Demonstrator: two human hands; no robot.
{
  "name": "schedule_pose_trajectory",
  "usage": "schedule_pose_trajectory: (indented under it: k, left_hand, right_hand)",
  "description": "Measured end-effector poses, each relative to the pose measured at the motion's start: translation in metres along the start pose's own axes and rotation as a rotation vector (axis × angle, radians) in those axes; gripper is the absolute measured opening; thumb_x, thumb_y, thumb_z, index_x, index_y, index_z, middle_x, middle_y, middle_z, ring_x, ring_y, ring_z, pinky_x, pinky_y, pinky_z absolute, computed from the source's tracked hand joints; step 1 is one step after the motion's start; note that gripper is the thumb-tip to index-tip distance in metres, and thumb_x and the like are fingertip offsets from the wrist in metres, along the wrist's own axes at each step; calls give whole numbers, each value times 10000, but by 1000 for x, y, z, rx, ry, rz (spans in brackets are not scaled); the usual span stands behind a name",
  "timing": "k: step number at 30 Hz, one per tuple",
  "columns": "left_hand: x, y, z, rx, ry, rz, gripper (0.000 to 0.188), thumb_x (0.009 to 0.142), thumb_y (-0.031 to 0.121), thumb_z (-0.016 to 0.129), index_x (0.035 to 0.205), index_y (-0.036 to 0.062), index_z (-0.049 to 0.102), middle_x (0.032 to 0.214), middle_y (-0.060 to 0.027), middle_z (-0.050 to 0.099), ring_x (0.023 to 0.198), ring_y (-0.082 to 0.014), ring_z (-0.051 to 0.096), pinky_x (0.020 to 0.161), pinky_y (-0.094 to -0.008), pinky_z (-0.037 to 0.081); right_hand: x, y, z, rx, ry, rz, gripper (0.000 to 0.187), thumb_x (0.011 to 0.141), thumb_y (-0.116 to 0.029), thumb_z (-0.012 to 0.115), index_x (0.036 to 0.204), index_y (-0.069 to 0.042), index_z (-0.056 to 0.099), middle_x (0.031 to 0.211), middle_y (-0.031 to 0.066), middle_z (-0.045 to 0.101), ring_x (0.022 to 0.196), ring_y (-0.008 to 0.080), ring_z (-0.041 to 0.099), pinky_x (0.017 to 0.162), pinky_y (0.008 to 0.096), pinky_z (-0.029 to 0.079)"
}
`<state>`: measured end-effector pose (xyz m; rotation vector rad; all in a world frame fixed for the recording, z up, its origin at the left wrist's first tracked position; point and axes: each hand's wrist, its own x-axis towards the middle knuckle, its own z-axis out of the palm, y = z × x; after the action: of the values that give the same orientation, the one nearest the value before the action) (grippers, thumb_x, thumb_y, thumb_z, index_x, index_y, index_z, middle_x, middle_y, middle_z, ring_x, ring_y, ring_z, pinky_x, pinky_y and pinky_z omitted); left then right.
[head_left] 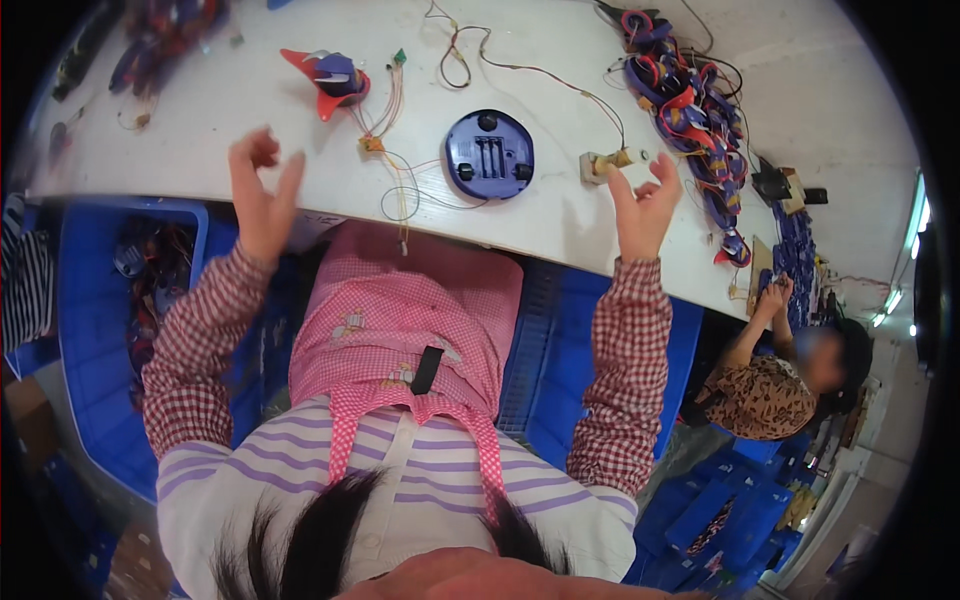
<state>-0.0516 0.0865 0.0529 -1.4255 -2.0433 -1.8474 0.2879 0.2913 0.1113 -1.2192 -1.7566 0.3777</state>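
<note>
My left hand is raised over the near edge of the white table, thumb and fingers apart, holding nothing. To the far side of it lies a red and blue plastic part with thin wires and a small green circuit board. A round blue plastic base with an open battery compartment sits between my hands, a thin wire running along its left side. My right hand hovers at the table edge, fingers spread and curved, just near a small brass-coloured cylinder on a pale block.
A long heap of red and blue wired parts lines the table's right side. A loose cable crosses the far middle. Under the table, a blue bin holds more parts at left. A co-worker sits at the far right.
</note>
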Motion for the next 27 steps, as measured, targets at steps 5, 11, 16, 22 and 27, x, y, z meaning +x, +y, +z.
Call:
schedule_pose_trajectory:
  k: [5,11,16,22,27]
  left_hand:
    - [-1,79,48,-68,-503,99,339,826,108,628,1132,14,515,930,-79,519,791,-183,533,709,-281,466]
    - [45,36,120,401,-541,114,292,873,263,552,1012,12,605,888,-114,627,714,-254,592,633,-325,471]
    - [40,35,137,385,-637,93,268,866,267,531,886,19,631,795,-122,651,675,-304,602,620,-358,476]
    - [37,30,146,323,-565,125,225,847,228,530,868,27,629,798,-117,660,665,-310,605,611,-373,473]
    - [34,26,146,271,-560,148,200,850,200,521,871,27,618,791,-110,656,662,-307,602,607,-376,470]
  right_hand:
    - [28,27,8,90,-259,207,416,773,-194,735,1074,33,561,932,120,602,669,108,506,555,203,424]
    - [15,-36,25,617,-458,310,223,809,-116,693,959,28,612,737,88,633,530,97,508,470,202,442]
    - [-18,-47,68,482,-433,-91,210,756,-34,723,927,2,606,755,57,589,568,104,521,495,211,453]
    - [-25,-43,80,239,-330,-331,264,711,-47,756,929,-40,607,817,48,532,600,134,505,497,237,430]
    - [-33,-51,78,107,-294,-471,241,732,-22,747,927,-7,606,830,55,545,612,141,536,518,235,446]
